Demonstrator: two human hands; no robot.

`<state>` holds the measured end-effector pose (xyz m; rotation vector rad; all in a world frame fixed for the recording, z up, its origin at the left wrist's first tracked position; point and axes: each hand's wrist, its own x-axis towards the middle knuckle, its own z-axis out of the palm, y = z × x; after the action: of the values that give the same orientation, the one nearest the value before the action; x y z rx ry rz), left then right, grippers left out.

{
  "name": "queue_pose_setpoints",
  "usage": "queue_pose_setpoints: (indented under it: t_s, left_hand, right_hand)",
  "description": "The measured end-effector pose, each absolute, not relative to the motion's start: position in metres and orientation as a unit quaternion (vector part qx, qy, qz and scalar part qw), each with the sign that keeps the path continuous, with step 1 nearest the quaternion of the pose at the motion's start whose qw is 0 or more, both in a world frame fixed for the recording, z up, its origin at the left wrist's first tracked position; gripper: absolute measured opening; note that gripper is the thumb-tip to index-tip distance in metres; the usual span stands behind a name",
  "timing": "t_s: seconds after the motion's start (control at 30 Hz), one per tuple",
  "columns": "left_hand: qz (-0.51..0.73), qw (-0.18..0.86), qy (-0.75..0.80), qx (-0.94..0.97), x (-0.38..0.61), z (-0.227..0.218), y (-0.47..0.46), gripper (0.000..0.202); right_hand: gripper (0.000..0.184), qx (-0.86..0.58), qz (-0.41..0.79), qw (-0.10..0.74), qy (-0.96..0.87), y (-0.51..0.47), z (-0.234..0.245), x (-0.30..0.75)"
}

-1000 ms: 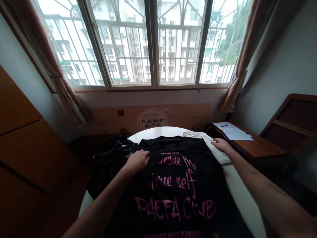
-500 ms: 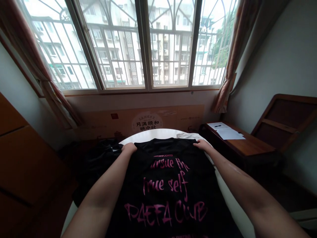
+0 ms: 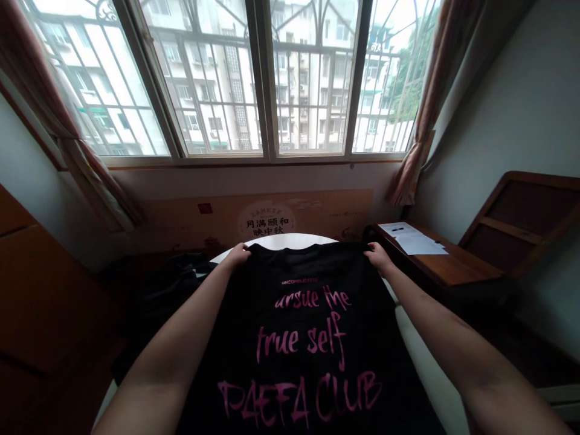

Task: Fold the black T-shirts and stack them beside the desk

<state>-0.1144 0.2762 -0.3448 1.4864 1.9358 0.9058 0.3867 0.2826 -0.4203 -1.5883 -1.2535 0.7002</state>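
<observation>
A black T-shirt (image 3: 312, 266) with pink lettering is spread over a round white table (image 3: 294, 240), its neckline toward the window. My left hand (image 3: 237, 256) pinches the shirt at the left shoulder. At the right shoulder, my right hand (image 3: 379, 256) grips the fabric between thumb and fingers. Between the two hands the cloth is pulled fairly taut. The lower end of the shirt runs out of view at the bottom.
Dark clothes (image 3: 167, 290) are heaped left of the table. On the right stands a wooden bench (image 3: 471, 266) with white papers (image 3: 417, 241) and a pen. A printed cardboard panel (image 3: 317, 208) leans below the barred window (image 3: 308, 90).
Both hands have moved a little farther apart and slightly away from me, stretching the shirt wider and flatter. The pale cloth at the table's far right edge is now covered.
</observation>
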Motion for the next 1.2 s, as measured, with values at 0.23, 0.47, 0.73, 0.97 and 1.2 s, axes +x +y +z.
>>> queue_pose_setpoints:
  t_s: [0.23,0.47,0.73,0.97,1.2]
  left_hand:
    - [0.434,0.249,0.678,0.538,-0.118,-0.344,0.304,0.023]
    - [0.447,0.191,0.694,0.531,-0.132,-0.335,0.349,0.026]
    - [0.325,0.136,0.755,0.553,-0.129,-0.366,0.376,0.023]
    - [0.230,0.106,0.793,0.554,-0.120,-0.383,0.370,0.044]
    - [0.147,0.038,0.739,0.656,-0.095,-0.394,0.334,0.064]
  right_hand:
    - [0.027,-0.644,0.232,0.516,-0.515,0.324,-0.410,0.402]
    - [0.027,-0.672,0.165,0.489,-0.531,0.364,-0.399,0.406]
    - [0.027,-0.722,0.131,0.372,-0.568,0.367,-0.419,0.397]
    - [0.052,-0.769,0.081,0.247,-0.584,0.354,-0.427,0.388]
    - [0.064,-0.745,-0.027,0.181,-0.642,0.327,-0.424,0.380]
